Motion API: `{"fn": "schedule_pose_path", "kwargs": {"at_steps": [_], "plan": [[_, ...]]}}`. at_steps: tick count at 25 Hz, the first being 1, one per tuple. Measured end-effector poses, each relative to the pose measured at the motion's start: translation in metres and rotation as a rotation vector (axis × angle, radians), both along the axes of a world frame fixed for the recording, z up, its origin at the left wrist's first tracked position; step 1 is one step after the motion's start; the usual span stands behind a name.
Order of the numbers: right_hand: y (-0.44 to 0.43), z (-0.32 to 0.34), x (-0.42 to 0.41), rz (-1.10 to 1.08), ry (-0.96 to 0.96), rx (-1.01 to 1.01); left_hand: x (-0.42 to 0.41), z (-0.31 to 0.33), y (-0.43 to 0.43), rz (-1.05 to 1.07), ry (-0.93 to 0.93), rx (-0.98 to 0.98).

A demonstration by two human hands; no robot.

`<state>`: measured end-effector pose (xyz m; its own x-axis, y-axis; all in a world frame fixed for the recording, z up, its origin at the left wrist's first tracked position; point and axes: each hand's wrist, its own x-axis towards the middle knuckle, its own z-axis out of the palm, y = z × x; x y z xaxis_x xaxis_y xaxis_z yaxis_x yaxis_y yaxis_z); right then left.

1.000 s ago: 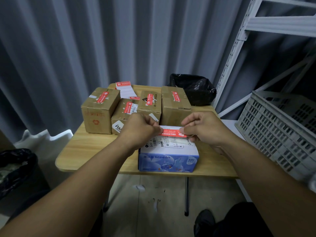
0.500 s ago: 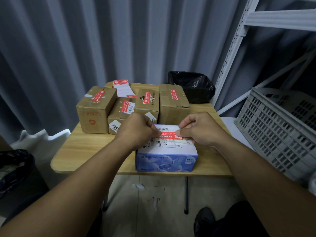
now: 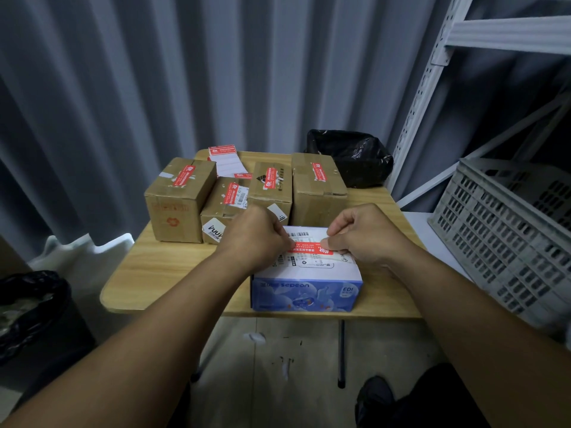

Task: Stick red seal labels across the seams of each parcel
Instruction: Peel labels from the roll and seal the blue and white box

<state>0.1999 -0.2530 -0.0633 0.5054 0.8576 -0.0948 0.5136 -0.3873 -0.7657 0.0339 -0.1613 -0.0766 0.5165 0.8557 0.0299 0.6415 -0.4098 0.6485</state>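
Red seal label [image 3: 310,249] now lies low against the white top of the blue box [image 3: 306,293], which sits at the near edge of the wooden table [image 3: 167,273]; a second ago it hung higher, nearer the box's far edge. At its left end the left hand [image 3: 256,239] pinches it, and the right hand [image 3: 361,236] pinches the right end between thumb and forefinger, other fingers curled (whether the strip already adheres is unclear). Likely it only needs pressing flat. Behind, four brown cartons [image 3: 179,205] already wear red seals, so this parcel looks like the last.
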Motion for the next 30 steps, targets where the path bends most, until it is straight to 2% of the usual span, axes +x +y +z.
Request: {"fn": "schedule_pose_path", "kwargs": {"at_steps": [8,27,30], "plan": [[0.0018,0.0033,-0.0008,0.008,-0.015,-0.040,0.0016,0.0017,0.0002,-0.019,0.040,-0.007],[-0.0004,-0.0019,-0.0010,0.011,-0.039,0.013,-0.0013,-0.0005,-0.0011,-0.038,0.003,-0.022],[0.0010,-0.0061,-0.0056,-0.009,-0.093,0.006,-0.0019,-0.0001,-0.0028,-0.036,0.003,-0.014]]}}
